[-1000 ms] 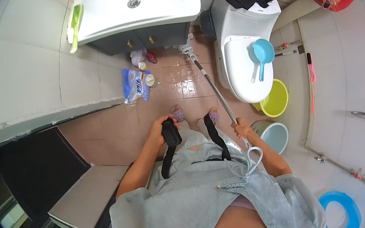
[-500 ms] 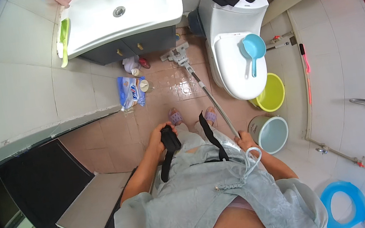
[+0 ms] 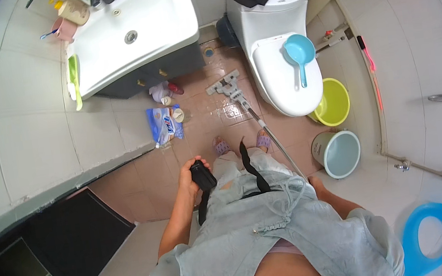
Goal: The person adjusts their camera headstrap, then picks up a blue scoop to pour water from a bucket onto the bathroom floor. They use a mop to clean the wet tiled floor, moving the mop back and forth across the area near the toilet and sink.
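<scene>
The right hand [image 3: 316, 183] is closed round the upper pole of the mop [image 3: 266, 129], most of its fingers hidden by the shirt [image 3: 209, 258]; the left hand [image 3: 187, 176] grips a black boxy device [image 3: 203, 176]; the mop's head lies on the floor tiles [image 3: 200, 132], between the cabinet [image 3: 177, 65] and the 2 slippers [image 3: 221, 147].

The tiles look wet and glossy, so a slipper could skid; a wide sweep left could knock the capped jar [image 3: 178, 115] beside the blue packet [image 3: 161, 125], while 1 swing right could bump the toilet [image 3: 287, 86] or the grey bucket [image 3: 320, 149]; the loose black strap [image 3: 250, 166] might snag on the pole, and with only 1 hand on it the mop could twist.

Compared with 0.5 s ago, the mop's head sits nearer the feet and farther from the cabinet; the right hand is more hidden behind the shirt; the blue-ringed drain [image 3: 209, 52] shows more fully; the left hand's grip is unchanged.
</scene>
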{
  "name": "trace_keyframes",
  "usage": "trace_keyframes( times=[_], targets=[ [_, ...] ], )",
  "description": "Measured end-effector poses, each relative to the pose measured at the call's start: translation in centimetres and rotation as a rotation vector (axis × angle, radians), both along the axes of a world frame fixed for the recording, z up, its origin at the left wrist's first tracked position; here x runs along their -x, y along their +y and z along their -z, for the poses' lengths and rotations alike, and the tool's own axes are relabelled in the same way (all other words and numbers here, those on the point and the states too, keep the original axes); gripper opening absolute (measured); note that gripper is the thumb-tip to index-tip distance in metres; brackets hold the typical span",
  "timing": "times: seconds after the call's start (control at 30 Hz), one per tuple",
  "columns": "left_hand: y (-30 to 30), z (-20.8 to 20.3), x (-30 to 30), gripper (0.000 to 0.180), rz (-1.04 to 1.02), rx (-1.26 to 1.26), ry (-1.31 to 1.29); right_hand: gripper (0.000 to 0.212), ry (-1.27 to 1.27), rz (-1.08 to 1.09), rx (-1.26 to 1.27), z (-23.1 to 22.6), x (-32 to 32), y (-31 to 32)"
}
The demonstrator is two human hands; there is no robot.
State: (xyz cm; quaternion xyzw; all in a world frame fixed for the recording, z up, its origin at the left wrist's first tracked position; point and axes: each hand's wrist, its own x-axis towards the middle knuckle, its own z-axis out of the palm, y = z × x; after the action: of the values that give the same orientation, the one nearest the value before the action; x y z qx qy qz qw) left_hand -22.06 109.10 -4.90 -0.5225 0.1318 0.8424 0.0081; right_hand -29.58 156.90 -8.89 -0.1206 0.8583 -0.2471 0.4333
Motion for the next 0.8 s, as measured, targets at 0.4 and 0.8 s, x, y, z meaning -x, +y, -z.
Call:
trace_keyframes(
  times=[0.4, 0.8],
  targets=[
    [-0.2, -1.6, -0.5, 0.019, 0.089, 0.015, -0.049, 0.027, -0.158, 0.363, 0.101, 4.4, 6.8, -20.1],
    [-2.2, 0.7, -3.2, 0.02, 0.141, -0.008, -0.055, 0.021, 0.009, -0.065, 0.003, 9.6, 6.1, -21.7]
  ],
)
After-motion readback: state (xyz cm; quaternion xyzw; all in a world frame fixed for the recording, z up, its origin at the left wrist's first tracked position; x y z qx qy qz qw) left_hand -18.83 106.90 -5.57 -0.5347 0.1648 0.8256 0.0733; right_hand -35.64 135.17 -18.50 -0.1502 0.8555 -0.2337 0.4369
